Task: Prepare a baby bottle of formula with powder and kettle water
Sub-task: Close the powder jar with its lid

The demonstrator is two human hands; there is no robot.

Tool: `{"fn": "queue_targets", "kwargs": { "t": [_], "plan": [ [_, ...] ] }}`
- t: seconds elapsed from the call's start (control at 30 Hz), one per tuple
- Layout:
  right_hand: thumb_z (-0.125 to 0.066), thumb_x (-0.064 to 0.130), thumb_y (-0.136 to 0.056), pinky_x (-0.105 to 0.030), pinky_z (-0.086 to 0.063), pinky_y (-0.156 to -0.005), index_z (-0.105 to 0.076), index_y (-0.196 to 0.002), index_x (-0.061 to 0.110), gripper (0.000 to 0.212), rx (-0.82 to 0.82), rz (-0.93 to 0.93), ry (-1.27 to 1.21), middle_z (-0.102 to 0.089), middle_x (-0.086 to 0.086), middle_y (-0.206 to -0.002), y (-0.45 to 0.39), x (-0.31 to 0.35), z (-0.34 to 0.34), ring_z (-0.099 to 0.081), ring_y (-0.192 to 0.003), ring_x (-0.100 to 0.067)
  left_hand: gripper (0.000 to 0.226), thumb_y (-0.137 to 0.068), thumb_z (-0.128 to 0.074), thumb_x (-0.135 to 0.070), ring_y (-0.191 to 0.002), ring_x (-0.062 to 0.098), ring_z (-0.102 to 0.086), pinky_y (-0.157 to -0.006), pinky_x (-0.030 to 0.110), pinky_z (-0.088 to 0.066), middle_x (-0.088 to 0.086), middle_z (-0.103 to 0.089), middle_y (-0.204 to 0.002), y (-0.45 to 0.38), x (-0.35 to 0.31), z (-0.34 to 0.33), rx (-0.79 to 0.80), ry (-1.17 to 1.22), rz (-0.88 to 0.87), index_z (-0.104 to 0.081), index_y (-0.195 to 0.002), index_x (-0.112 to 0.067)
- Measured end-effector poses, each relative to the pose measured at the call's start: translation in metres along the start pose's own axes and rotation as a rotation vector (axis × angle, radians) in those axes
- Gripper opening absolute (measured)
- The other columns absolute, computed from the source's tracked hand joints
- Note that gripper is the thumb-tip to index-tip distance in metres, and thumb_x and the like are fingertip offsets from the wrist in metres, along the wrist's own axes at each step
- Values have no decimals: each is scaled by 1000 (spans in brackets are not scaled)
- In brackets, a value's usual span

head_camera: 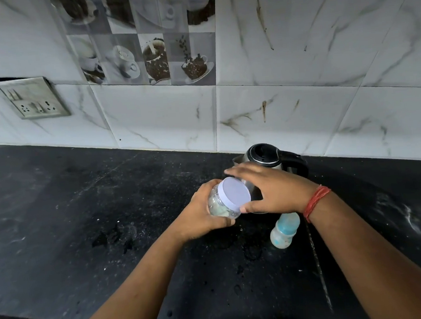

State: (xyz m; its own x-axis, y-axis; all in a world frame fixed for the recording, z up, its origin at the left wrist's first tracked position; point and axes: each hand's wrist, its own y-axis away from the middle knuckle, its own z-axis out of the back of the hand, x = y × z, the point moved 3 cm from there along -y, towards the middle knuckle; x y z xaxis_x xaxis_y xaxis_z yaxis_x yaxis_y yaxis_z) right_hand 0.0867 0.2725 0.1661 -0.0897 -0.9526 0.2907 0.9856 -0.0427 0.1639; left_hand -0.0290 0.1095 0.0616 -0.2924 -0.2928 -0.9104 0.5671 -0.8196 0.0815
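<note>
My left hand (203,215) grips a clear plastic jar (219,206) with pale powder inside, held tilted above the black counter. The jar's white lid (234,193) faces the camera and sits on the jar. My right hand (274,189) is spread around the lid's right side, thumb at its lower edge and fingers over its top edge. A steel kettle (264,156) with a black lid and handle stands behind my hands near the wall. A baby bottle (284,230) with a blue collar stands on the counter under my right wrist.
The black stone counter (83,219) stretches to the left, speckled with dust and wet spots. A marble-tiled wall (301,114) runs along the back. A socket plate (34,99) is on the wall at the left. The counter's front edge lies at the lower left.
</note>
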Motion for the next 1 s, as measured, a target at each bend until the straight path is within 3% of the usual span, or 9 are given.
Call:
{"fn": "queue_targets", "kwargs": {
  "t": [0.1, 0.27, 0.33, 0.4, 0.47, 0.63, 0.73, 0.83, 1.0],
  "plan": [
    [-72, 51, -84, -35, -40, -113, -35, -152, 38, 79, -18, 56, -21, -40, 10, -153, -8, 0, -14, -38, -143, -13, 104, -60, -92, -41, -132, 12, -50, -112, 43, -47, -11, -48, -140, -1, -2, 0, 2, -20, -9, -34, -146, -41],
    [-40, 81, -86, -36, -44, -71, -52, -99, 20, 64, -104, -281, 110, -66, -4, -106, -13, 4, -21, -60, -89, -24, 91, -61, -90, -41, -132, 15, -48, -111, 45, -48, -19, -47, -135, 1, -6, -2, 0, -79, -42, -37, -134, -53],
    [-44, 78, -88, -35, -45, -78, -56, -118, 24, 62, -78, -249, 121, -64, -3, -127, -10, 0, -15, -62, -105, -23, 94, -61, -90, -41, -132, 14, -48, -111, 45, -47, -18, -47, -137, 1, -5, 1, -6, -68, -43, -37, -138, -49],
    [-61, 68, -85, -36, -44, -103, -35, -151, 35, 77, -48, -101, 21, -41, 7, -156, -8, 0, -7, -45, -138, -16, 98, -62, -90, -42, -133, 14, -47, -112, 45, -46, -17, -47, -138, -1, -5, 4, -15, -65, -41, -36, -143, -44],
    [-69, 59, -83, -37, -39, -114, -27, -155, 40, 86, -20, 25, -29, -33, 10, -158, -10, 5, -10, -33, -147, -13, 98, -62, -90, -42, -133, 14, -47, -112, 45, -46, -16, -47, -137, -2, -7, 6, -9, -65, -51, -35, -142, -46],
    [-31, 91, -73, -43, -51, -94, -53, -129, 21, 92, -151, -230, 38, -63, -5, -133, -18, 4, -19, -61, -116, -27, 94, -62, -90, -41, -131, 15, -49, -109, 45, -49, -17, -48, -135, -4, -12, 4, 1, -88, -85, -37, -139, -47],
    [-49, 78, -85, -35, -43, -104, -33, -153, 31, 84, -131, -70, 68, -40, 6, -157, -13, 7, -10, -47, -136, -18, 93, -63, -92, -40, -131, 14, -51, -109, 45, -49, -14, -50, -137, -5, -12, 7, 5, -36, -88, -38, -139, -47],
    [-67, 60, -84, -28, -43, -101, -29, -153, 40, 82, -113, 118, 59, -40, 13, -144, -11, 8, -5, -47, -128, -9, 91, -65, -94, -33, -128, 8, -54, -109, 40, -50, -10, -51, -139, -5, -16, 10, 42, 9, -103, -39, -136, -53],
    [-47, 78, -76, -47, -52, -97, -25, -146, 42, 82, -136, -4, 44, -39, 7, -139, -20, 2, -29, -56, -125, -29, 83, -65, -94, -35, -123, 11, -58, -103, 37, -54, -9, -55, -132, -2, -23, 15, 33, -12, -100, -42, -127, -55]
  ]
}}
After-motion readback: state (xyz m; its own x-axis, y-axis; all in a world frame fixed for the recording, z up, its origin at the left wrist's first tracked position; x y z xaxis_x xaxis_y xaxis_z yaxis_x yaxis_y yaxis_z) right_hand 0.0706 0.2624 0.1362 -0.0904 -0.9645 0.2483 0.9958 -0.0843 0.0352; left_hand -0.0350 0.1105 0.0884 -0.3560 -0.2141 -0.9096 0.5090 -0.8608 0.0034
